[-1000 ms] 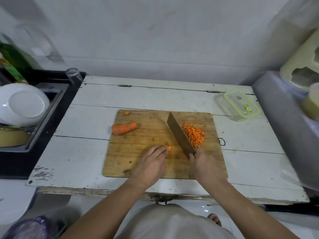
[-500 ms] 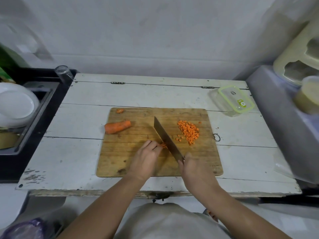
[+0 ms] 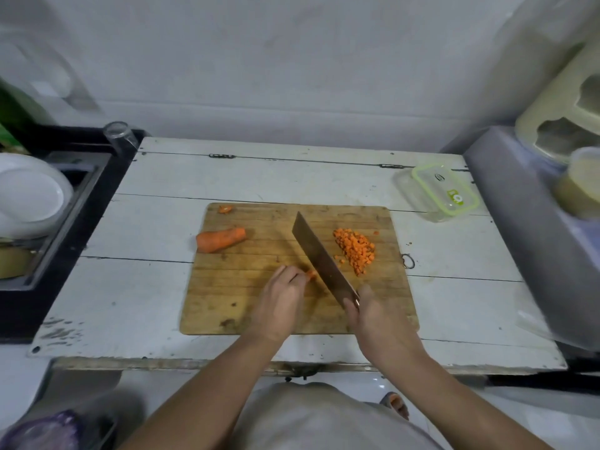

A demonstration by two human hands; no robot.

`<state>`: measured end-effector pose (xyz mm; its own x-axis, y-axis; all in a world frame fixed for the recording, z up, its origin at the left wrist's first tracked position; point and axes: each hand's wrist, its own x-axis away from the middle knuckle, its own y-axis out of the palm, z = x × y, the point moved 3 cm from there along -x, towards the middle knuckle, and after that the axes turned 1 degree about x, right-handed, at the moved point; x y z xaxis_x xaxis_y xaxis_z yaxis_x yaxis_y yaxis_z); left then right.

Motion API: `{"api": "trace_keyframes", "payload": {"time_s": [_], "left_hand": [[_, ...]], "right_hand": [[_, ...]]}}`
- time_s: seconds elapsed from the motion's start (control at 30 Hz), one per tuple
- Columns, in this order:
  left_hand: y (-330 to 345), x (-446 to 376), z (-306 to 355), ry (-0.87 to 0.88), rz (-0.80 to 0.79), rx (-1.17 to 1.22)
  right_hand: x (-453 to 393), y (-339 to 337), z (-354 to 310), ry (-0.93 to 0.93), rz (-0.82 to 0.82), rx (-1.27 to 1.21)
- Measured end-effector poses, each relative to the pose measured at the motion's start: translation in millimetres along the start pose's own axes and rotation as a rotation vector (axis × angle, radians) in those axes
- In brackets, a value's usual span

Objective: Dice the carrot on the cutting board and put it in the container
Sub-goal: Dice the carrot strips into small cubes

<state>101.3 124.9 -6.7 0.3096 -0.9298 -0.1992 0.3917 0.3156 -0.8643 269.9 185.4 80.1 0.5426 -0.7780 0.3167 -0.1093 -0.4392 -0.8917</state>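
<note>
Nearest the person, at the near right part of the cutting board (image 3: 227,297), the right hand (image 3: 373,316) grips the handle of the cleaver (image 3: 319,259), its blade running diagonally up the middle of the board. Just left of the blade, the left hand (image 3: 281,297) pinches a small carrot piece (image 3: 311,274) against the board, fingers curled over it. To do this cut well, the fingertips should probably stay tucked back with the knuckles guiding the flat of the blade, since the piece is short and leaves little room; even, straight-down strokes would keep the dice matching. The diced carrot pile (image 3: 355,250) lies on the right half of the board, beyond the blade, with a few cubes strayed beside it. On the board's left edge lies the uncut carrot half (image 3: 220,239), and a small carrot end (image 3: 224,209) sits at the far left corner. Beyond the board's far right corner, on the tabletop (image 3: 156,228), stands the container (image 3: 436,196), its green-rimmed lid resting on it.
</note>
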Motion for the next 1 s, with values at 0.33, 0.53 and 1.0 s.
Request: {"api": "trace_keyframes", "payload": {"time_s": [0.33, 0.53, 1.0], "left_hand": [[4.0, 2.9, -3.2, 0.099, 0.013, -0.075], [-0.1, 19.2, -5.8, 0.098, -0.025, -0.056], [-1.6, 19.6, -11.4, 0.145, 0.046, -0.05]], "right_hand": [[-22.5, 20.9, -22.5, -0.007, 0.026, 0.155], [-30.2, 3.1, -2.1, 0.002, 0.028, -0.023], [-13.6, 23.4, -15.8, -0.027, 0.029, 0.168]]}}
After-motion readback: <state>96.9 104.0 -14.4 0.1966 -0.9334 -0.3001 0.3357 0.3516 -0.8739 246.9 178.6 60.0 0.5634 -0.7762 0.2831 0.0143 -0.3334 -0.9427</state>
